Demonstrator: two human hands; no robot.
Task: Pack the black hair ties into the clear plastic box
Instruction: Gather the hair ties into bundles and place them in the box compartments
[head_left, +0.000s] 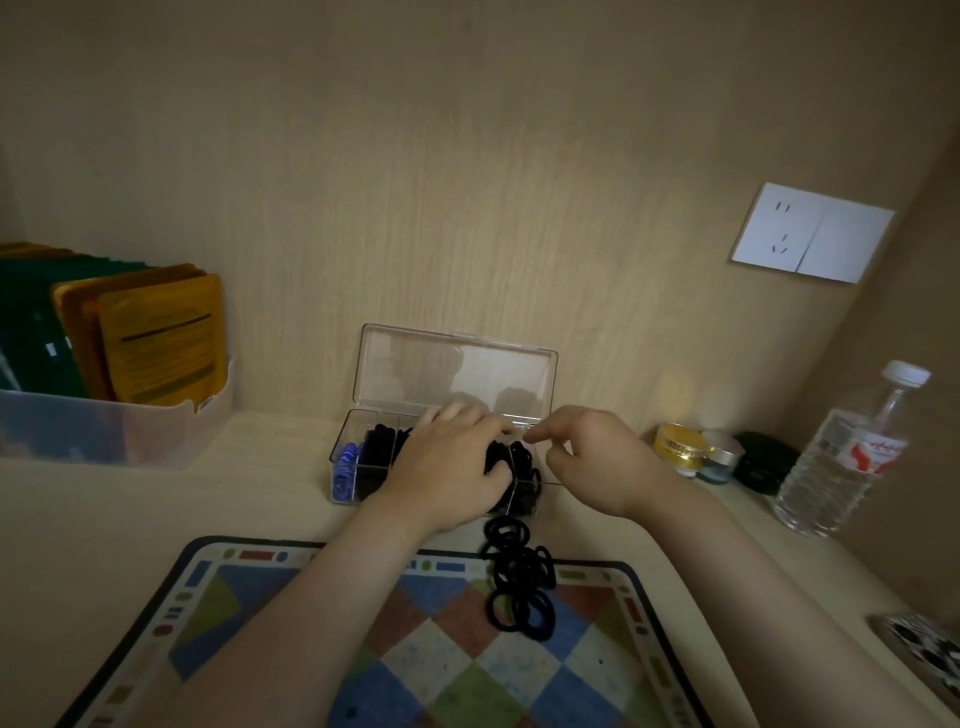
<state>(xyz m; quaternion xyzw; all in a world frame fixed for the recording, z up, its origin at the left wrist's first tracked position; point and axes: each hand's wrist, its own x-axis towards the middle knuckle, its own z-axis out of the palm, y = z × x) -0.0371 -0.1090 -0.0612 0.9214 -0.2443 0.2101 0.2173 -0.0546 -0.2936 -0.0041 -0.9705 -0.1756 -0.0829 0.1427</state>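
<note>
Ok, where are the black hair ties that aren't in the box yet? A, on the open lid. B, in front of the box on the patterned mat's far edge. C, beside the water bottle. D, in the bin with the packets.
B: the loose black hair ties lie heaped just in front of the clear plastic box, across the patterned mat at its far edge.

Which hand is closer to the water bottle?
The right hand. It is at the right end of the clear plastic box, with the water bottle further right. The left hand is over the box's middle, further from the bottle.
</note>
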